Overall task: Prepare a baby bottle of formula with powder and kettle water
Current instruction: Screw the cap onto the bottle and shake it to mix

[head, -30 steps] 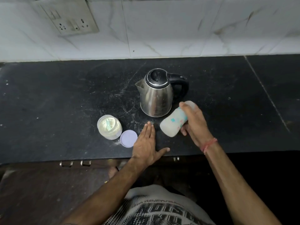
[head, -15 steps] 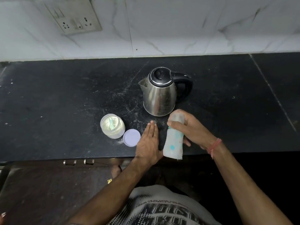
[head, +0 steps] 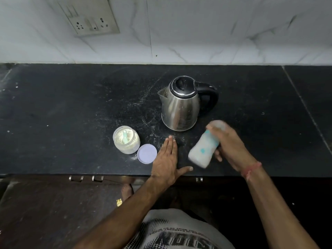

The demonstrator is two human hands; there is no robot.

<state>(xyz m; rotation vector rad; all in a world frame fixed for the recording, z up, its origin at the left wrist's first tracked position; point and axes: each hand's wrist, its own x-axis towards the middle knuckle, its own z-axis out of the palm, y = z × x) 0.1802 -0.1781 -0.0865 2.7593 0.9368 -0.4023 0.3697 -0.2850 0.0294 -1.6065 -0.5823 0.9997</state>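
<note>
My right hand (head: 231, 148) grips a baby bottle (head: 203, 150) full of milky white liquid, tilted with its base toward me and its capped top away; the bottle is motion-blurred above the black counter (head: 71, 108). Flat on the counter, fingers straight, my left hand (head: 168, 162) rests just left of the bottle. A steel kettle (head: 181, 105) with a black lid and handle stands behind both hands. An open jar of formula powder (head: 126, 140) with a pale green scoop inside sits to the left, its lilac lid (head: 147, 153) lying beside it.
A white marble-tiled wall with a socket panel (head: 89, 20) backs the counter. Powder dust is scattered on the counter around the kettle. Drawer handles (head: 86, 178) show under the counter's front edge, and a foot on the dark floor below.
The bottle has swung in my right hand: tilted, then nearly upright, now tilted again and blurred. My left hand has stayed flat on the counter.
</note>
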